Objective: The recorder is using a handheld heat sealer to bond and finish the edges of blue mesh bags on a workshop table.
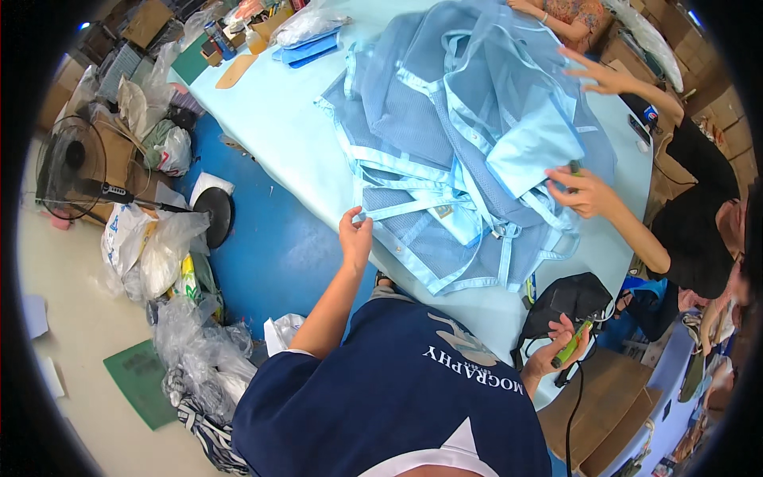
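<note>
My left hand [354, 228] pinches a light blue strap [385, 208] at the left edge of a big pile of blue mesh pieces with pale blue trim [425, 95]. At the lower right, my right hand [554, 350] grips a slim green tool [571, 347], held upright at a slant beside a black bag [560, 296]. A pale blue fabric panel [528, 151] lies on the pile, with a co-worker's hand [576, 191] at its lower corner.
A pale blue worktable [278, 143] holds cloths [310, 52] and small supplies. Two co-workers [699, 183] [568, 17] stand along its right side. Left are a standing fan [75, 159] and heaped plastic bags [159, 246]. Cardboard [600, 401] lies lower right.
</note>
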A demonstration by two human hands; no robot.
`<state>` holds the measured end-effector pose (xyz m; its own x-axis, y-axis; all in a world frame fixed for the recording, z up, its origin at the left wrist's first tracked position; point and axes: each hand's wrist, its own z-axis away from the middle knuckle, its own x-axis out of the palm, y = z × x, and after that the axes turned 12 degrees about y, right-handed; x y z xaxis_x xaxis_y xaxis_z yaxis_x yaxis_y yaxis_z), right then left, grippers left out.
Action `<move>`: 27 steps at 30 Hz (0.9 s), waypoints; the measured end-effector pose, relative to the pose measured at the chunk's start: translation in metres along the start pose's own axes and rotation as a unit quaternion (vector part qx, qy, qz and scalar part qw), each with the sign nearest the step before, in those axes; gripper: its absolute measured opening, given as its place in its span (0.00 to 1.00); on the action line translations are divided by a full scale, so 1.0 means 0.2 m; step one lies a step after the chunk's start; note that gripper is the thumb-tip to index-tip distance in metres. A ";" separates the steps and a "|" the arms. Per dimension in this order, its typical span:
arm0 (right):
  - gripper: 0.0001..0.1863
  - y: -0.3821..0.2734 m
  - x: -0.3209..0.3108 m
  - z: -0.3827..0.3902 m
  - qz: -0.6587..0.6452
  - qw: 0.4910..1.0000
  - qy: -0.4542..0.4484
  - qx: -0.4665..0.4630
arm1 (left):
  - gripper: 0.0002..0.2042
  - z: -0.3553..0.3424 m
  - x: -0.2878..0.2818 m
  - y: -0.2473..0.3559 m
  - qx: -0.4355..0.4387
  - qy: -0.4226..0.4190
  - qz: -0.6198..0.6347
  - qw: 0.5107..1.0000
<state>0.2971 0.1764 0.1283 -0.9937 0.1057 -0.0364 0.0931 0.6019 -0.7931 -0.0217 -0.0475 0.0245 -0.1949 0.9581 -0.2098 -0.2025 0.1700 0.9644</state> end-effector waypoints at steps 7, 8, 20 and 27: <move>0.22 -0.06 0.10 0.03 0.007 0.999 -0.039 0.027 | 0.18 -0.05 -0.05 0.08 0.001 0.063 -0.009 0.998; 0.23 -0.08 0.12 0.03 0.001 0.998 -0.054 0.033 | 0.17 -0.12 -0.07 0.06 0.061 0.081 0.014 0.995; 0.24 -0.11 0.24 0.18 -0.019 0.970 -0.234 0.063 | 0.20 -0.50 0.06 0.34 -0.093 -0.023 0.151 0.984; 0.25 -0.16 0.37 0.25 -0.037 0.953 -0.299 0.040 | 0.18 -0.63 0.09 0.20 -0.118 -0.128 0.149 0.973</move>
<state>0.2183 0.1247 0.1206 -0.8574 -0.4189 -0.2989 0.0399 0.5250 -0.8502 -0.1541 -0.0528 0.0395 -0.0394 0.9879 0.1502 -0.3939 -0.1535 0.9063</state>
